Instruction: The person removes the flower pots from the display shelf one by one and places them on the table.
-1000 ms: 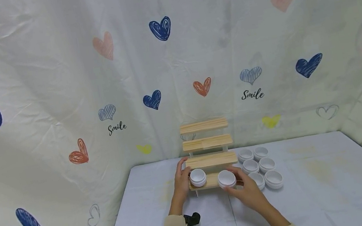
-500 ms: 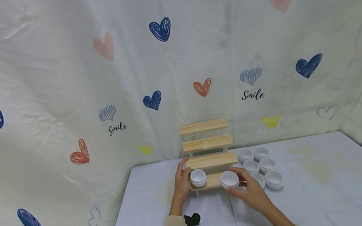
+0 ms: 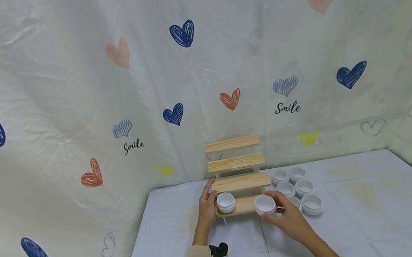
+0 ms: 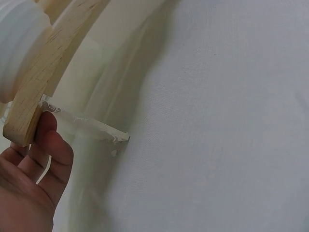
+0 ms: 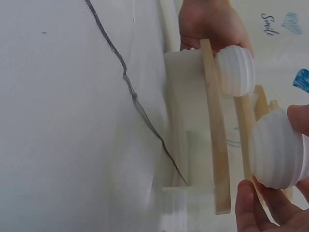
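A stepped wooden display rack (image 3: 240, 183) with pale planks stands at the back of the table. My left hand (image 3: 205, 207) grips the left end of its lowest plank (image 4: 41, 82), fingertips at the plank's underside. On that plank's left part sits a small white ribbed bowl (image 3: 225, 201), upright. My right hand (image 3: 290, 218) holds a second white ribbed bowl (image 3: 264, 205) by its side, between thumb and fingers. In the right wrist view this held bowl (image 5: 279, 150) is off the lowest plank, near its right end, opening up.
Several more white bowls (image 3: 311, 204) stand in two columns on the table to the right of the rack. A white cloth (image 3: 364, 211) covers the table. Behind the rack hangs a white curtain (image 3: 242, 51) printed with hearts.
My right hand and its bowl have shifted a little to the right and toward me along the lowest plank. The left hand and the bowl beside it stay where they were.
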A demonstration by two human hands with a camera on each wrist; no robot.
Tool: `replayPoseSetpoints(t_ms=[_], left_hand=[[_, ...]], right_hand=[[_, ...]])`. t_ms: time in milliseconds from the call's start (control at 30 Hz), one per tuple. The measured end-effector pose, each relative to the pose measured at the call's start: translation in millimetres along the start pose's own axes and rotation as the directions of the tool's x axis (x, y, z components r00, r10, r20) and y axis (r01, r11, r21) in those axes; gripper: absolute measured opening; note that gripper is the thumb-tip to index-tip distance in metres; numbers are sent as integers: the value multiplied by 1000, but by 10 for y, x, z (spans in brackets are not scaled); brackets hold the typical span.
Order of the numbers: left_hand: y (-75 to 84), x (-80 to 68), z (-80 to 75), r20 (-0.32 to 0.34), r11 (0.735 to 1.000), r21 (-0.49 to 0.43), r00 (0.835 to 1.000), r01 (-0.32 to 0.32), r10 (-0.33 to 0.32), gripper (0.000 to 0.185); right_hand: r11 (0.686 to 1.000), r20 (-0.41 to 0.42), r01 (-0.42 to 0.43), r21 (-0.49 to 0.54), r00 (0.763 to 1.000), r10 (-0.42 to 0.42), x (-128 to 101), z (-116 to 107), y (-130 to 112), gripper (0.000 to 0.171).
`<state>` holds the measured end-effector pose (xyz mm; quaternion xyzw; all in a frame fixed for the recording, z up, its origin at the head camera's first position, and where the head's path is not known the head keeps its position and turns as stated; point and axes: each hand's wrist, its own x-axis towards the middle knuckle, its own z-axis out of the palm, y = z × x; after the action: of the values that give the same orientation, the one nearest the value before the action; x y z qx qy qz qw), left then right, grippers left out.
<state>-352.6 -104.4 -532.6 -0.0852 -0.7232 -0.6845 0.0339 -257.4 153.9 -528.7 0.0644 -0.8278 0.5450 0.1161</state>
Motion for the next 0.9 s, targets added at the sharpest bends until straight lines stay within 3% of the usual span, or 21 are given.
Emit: replayPoseSetpoints(t_ms=[100,400,600,900], left_hand=[[-11,7,-8,12,1000,-3,1000,2,-2,47],[-354,169,11,-9,1000,-31,1000,-6,6,49],[-382,163,29,-31,999,-25,999,-45,44,49],[-388,168,29,-28,999,-18,999,-44,44,51]], right_hand=[[1000,5,9,0,1000,-9,-14,-32,16,70],[1000,21,0,1,1000,0,-67,-130,71,69],[1000,32,-13,11,999,13,-110,-179,72,70],[999,32,-39,-16,999,40,-159,-212,120,70]])
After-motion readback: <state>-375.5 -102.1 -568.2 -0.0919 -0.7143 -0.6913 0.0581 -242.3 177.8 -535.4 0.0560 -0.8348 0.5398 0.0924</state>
